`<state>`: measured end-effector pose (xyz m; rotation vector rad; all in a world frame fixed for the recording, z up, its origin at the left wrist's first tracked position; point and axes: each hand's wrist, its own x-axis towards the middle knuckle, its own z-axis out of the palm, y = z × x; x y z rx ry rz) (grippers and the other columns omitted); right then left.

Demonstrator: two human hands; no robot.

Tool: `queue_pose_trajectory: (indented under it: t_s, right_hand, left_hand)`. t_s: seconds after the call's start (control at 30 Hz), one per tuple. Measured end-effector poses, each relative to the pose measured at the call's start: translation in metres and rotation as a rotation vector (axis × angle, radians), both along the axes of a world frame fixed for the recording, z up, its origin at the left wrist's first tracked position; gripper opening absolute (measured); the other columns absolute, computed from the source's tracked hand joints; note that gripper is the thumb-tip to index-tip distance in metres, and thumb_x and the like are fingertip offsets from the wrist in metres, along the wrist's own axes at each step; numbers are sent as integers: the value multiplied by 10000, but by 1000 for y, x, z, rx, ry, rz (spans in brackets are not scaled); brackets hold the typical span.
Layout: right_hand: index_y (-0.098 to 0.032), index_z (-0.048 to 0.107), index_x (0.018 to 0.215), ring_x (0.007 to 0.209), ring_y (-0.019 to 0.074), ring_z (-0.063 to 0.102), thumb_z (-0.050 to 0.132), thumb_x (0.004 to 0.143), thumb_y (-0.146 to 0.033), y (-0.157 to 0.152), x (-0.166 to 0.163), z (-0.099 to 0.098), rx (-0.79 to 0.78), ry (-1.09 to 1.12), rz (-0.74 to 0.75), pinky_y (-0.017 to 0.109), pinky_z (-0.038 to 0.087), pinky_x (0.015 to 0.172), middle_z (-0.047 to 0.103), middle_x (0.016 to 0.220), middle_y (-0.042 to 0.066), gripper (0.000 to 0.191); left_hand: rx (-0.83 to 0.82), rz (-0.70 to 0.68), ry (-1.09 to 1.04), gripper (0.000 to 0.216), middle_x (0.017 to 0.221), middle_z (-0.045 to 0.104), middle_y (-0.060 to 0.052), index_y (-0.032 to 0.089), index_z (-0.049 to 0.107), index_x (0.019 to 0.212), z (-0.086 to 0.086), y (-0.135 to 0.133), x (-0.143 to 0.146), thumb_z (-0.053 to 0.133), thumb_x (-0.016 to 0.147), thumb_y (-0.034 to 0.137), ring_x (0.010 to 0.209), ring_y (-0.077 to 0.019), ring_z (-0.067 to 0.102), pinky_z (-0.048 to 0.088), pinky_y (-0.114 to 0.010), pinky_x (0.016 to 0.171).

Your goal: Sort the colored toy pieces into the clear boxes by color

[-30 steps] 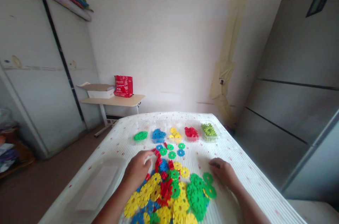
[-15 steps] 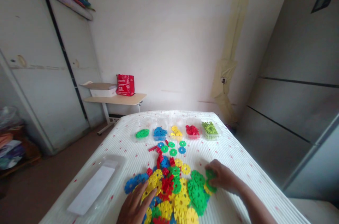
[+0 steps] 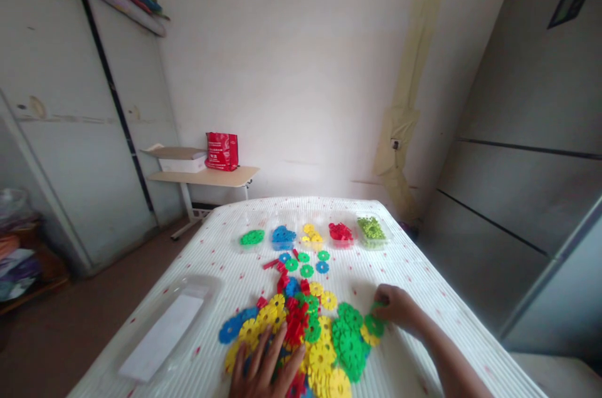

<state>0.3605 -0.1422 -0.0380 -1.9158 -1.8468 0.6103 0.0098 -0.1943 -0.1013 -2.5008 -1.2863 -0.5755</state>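
Observation:
My left hand (image 3: pixel 266 368) lies with fingers spread over the pile, touching yellow interlocking discs (image 3: pixel 249 330) and red pieces (image 3: pixel 296 319). At the pile's right edge my right hand (image 3: pixel 399 310) is closed, its fingertips pinching a green interlocking disc (image 3: pixel 375 326). A yellow disc (image 3: pixel 370 336) sits just under that one. Between the hands are a heap of green discs (image 3: pixel 350 341) and more yellow discs (image 3: pixel 322 357). Blue discs (image 3: pixel 230 329) overlap at the pile's left side. The lower part of the pile is partly hidden by my left hand.
Clear boxes along the far side hold green discs (image 3: pixel 253 237), blue discs (image 3: pixel 283 235), yellow discs (image 3: pixel 311 234), red pieces (image 3: pixel 340 232) and light green pieces (image 3: pixel 371 229). A clear tray (image 3: pixel 207 291) with white paper (image 3: pixel 164 335) lies at left. Loose discs (image 3: pixel 306 271) lie mid-table.
My left hand has moved right across the pile, uncovering yellow discs at its left and spreading its fingers. My right hand has shifted slightly right and up, showing more of the green disc.

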Motion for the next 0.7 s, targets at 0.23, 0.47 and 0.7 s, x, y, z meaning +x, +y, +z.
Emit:
queue_pose_trajectory:
  t_s: [0.23, 0.47, 0.7]
  right_hand:
    - [-174, 561, 778, 422, 68, 403, 532, 646, -275, -17, 22, 11, -100, 304, 31, 194, 285, 406, 481, 537, -66, 168]
    - [-165, 655, 985, 629, 138, 571, 553, 535, -153, -22, 8, 6, -198, 352, 111, 217, 410, 526, 653, 785, 8, 462]
    - [-230, 685, 873, 775, 175, 593, 552, 553, -121, -24, -9, 18, -94, 28, 214, 224, 407, 641, 682, 825, -14, 364]
  left_hand:
    - [-262, -82, -10, 933, 1485, 283, -103, 385, 223, 1410, 30, 24, 13, 665, 614, 584, 1313, -402, 308, 283, -605, 989]
    - [-389, -38, -85, 931, 1523, 184, -53, 409, 268, 1392, 49, 34, 30, 716, 576, 441, 1359, -363, 223, 201, -590, 1049]
    - [-245, -41, -136, 984, 1473, 320, -94, 358, 263, 1409, 50, 32, 28, 740, 556, 469, 1301, -362, 350, 235, -593, 1049]
